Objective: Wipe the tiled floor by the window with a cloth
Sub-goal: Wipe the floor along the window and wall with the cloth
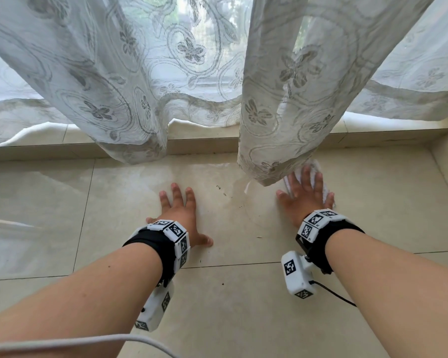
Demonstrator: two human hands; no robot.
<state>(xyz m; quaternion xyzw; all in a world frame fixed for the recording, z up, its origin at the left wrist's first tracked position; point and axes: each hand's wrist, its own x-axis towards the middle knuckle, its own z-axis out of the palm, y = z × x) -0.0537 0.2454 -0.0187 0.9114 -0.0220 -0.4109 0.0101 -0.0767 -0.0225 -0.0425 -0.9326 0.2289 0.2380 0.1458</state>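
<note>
Right hand, fingers spread flat, presses the white cloth onto the tiled floor near the window step, partly under the lace curtain hem. Left hand, splayed and empty, braces on the tile. Advisable: even pressure, overlapping strokes toward the dark specks.

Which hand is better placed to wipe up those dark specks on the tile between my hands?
Right. The right hand lies flat on the white cloth, just right of the specks, so a sweep leftward likely reaches them. The left hand presses bare tile, with no cloth.
</note>
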